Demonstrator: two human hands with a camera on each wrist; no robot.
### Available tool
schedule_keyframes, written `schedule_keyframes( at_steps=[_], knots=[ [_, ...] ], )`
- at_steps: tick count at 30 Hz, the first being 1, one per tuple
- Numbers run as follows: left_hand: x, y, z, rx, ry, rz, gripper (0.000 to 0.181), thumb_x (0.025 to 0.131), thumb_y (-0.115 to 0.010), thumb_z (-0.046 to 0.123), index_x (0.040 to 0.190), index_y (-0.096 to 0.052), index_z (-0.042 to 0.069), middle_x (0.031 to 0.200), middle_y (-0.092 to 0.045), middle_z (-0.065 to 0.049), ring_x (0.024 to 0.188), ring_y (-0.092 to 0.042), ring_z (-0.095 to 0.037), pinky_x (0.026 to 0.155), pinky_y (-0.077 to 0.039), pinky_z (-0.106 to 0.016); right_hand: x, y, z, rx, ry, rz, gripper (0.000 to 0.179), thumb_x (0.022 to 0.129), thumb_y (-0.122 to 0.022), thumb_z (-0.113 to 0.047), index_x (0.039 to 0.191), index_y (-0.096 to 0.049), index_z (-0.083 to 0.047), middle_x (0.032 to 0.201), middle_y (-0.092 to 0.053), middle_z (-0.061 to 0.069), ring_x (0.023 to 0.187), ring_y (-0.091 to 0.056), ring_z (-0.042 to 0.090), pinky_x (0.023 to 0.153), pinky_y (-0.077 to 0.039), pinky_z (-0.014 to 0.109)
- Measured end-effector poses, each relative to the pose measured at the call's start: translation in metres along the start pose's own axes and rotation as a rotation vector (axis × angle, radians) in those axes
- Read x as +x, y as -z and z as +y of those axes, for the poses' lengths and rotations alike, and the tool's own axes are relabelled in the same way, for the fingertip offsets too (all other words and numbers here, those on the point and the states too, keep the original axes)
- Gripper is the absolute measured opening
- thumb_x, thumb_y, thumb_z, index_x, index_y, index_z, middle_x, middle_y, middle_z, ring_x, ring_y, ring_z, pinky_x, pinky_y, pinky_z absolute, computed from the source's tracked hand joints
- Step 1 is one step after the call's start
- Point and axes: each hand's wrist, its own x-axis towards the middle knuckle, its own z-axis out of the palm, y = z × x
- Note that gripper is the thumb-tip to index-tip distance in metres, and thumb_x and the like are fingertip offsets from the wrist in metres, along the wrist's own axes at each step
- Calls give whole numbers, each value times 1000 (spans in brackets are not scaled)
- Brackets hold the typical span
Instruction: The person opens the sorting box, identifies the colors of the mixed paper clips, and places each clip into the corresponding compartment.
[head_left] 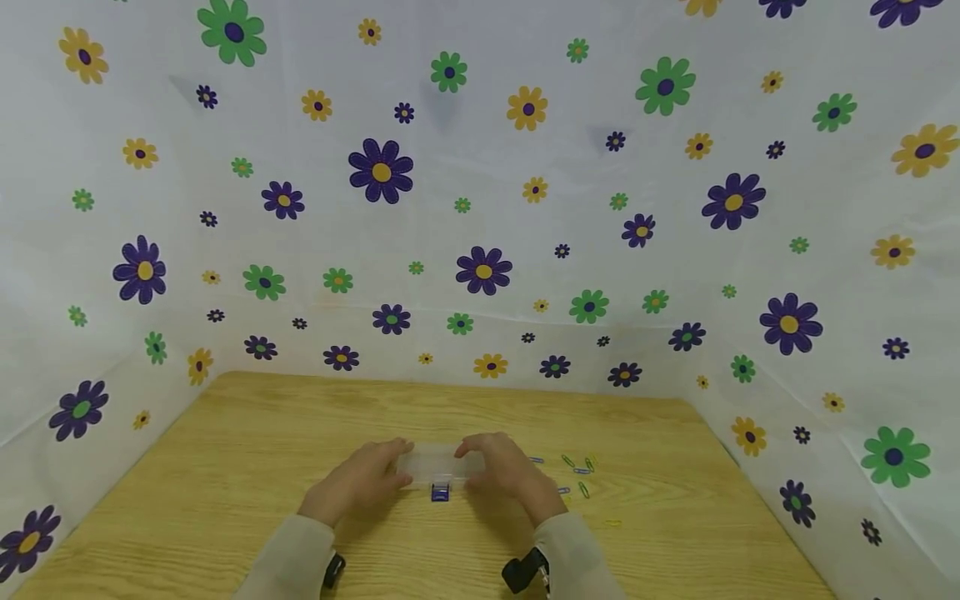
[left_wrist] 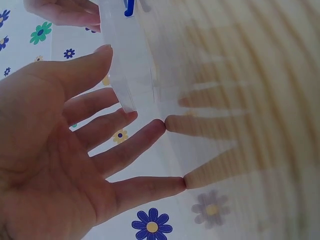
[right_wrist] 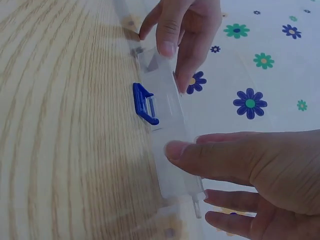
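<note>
A clear plastic box (head_left: 433, 463) sits on the table between both hands, with a blue latch (head_left: 440, 492) on its near side. In the right wrist view the latch (right_wrist: 145, 104) juts outward from the box wall. My left hand (head_left: 363, 477) holds the left end, its thumb on the near side; some of its fingertips touch the tabletop in the left wrist view. My right hand (head_left: 510, 471) grips the other end, thumb (right_wrist: 182, 151) pressed on the near wall and fingers behind. Whatever the box contains cannot be made out.
Several green and blue paper clips (head_left: 582, 472) lie scattered right of the right hand, and a yellow clip (head_left: 613, 523) lies nearer. The wooden table (head_left: 300, 425) is bordered at the back and sides by a white flower-patterned sheet (head_left: 480, 225).
</note>
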Motion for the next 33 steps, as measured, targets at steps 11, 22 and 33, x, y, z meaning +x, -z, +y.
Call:
schedule_keyframes(
  at_steps=[11, 22, 33],
  knots=[
    [2, 1, -3, -10, -6, -14, 51, 100, -69, 23, 147, -56, 8, 155, -53, -16, 144, -48, -41, 119, -38, -60, 2, 1, 6, 23, -3, -41, 36, 86, -82, -9, 122, -75, -12, 141, -66, 10, 137, -57, 33, 117, -44, 51],
    [2, 8, -7, -66, -27, -12, 58, 97, -73, 20, 150, -52, 10, 147, -58, -21, 134, -58, -44, 111, -46, -60, -2, 16, 16, 161, 24, -68, 29, 99, -69, -13, 127, -72, -12, 139, -67, 9, 137, -57, 34, 114, -46, 55],
    [3, 9, -8, -73, -19, 40, 58, 93, -77, 23, 145, -57, 6, 146, -60, -18, 128, -63, -42, 106, -51, -58, -6, 22, 21, 212, 139, 0, 33, 109, -49, -12, 137, -65, -3, 142, -64, 18, 134, -60, 39, 109, -49, 56]
  ],
)
